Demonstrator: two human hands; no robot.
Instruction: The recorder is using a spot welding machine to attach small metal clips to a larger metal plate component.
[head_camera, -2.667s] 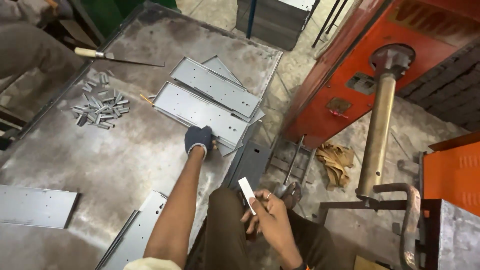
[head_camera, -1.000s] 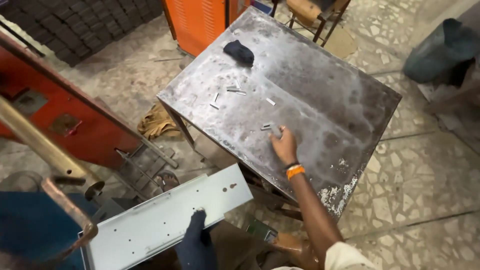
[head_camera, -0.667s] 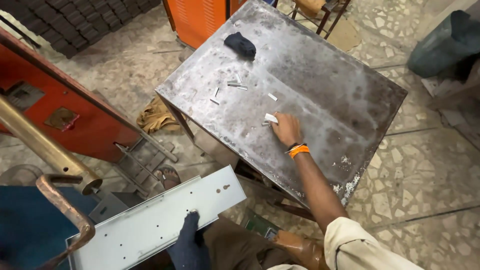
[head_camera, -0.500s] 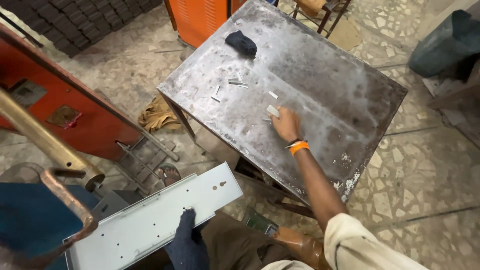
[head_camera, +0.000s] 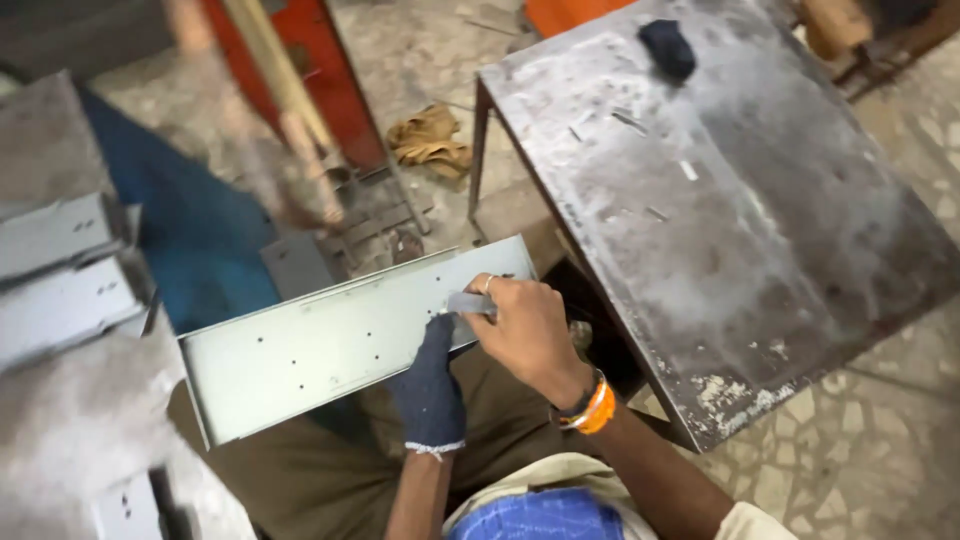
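The long pale grey sheet-metal channel with folded edges and small punched holes (head_camera: 350, 345) is lying tilted across the person's lap, its raised lips forming a shallow tray that is carrying nothing but the hands working on it. The left hand (head_camera: 432, 385), wearing a dark blue knitted glove, is closing around the channel's near edge and holding it. The bare right hand (head_camera: 528, 330), with an orange band at the wrist, is pinching a small flat grey metal strip (head_camera: 470, 302) between narrow fingers and pressing it against the channel's face just beside the gloved fingers.

To the right, a square steel work table with a scuffed, stained top (head_camera: 800, 260) is standing on a pale tiled floor (head_camera: 880, 440). Scattered on its far half, well apart from the hands, are about four small grey metal strips (head_camera: 688, 170), too small to count surely, and one dark crumpled glove (head_camera: 667, 47) near the far edge. Beyond the table's corner, one tan rag (head_camera: 432, 140) is lying bunched on the floor beside a red-orange machine frame (head_camera: 330, 80), with a blurred pipe-like lever crossing in front of it.

At the left edge, two more pale grey punched channels (head_camera: 60, 270) are lying stacked one above the other on a grey surface; the blur is hiding their details.
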